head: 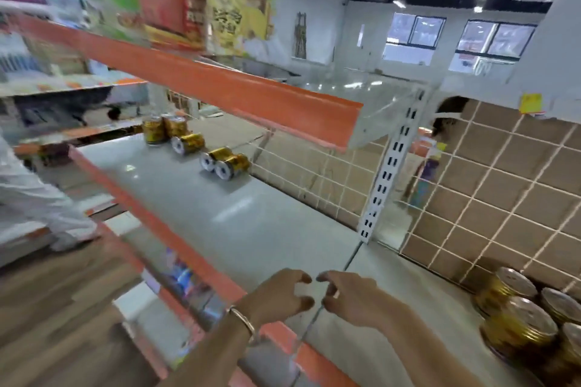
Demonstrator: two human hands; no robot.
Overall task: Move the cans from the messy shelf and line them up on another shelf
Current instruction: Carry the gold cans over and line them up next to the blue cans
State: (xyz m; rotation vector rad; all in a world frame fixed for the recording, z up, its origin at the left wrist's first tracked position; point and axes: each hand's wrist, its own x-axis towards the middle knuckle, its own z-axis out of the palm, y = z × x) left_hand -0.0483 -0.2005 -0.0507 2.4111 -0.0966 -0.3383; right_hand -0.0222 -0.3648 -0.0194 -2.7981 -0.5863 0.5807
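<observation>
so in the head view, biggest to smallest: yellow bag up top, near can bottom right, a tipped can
1 and 2, unranked: yellow bag and near can look about alike, and closeness to the camera enlarges the can.
3: tipped can, clearly smallest.

Shop: shelving (239,223), stocked cans (224,163)

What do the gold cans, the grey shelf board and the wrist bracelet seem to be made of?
Gold cans: probably metal, glossy printed sides, silvery ends.
Shelf board: likely painted metal, smooth pale grey, showing bright reflections.
Bracelet: thin shiny band, perhaps metal; too blurred to tell.
</observation>
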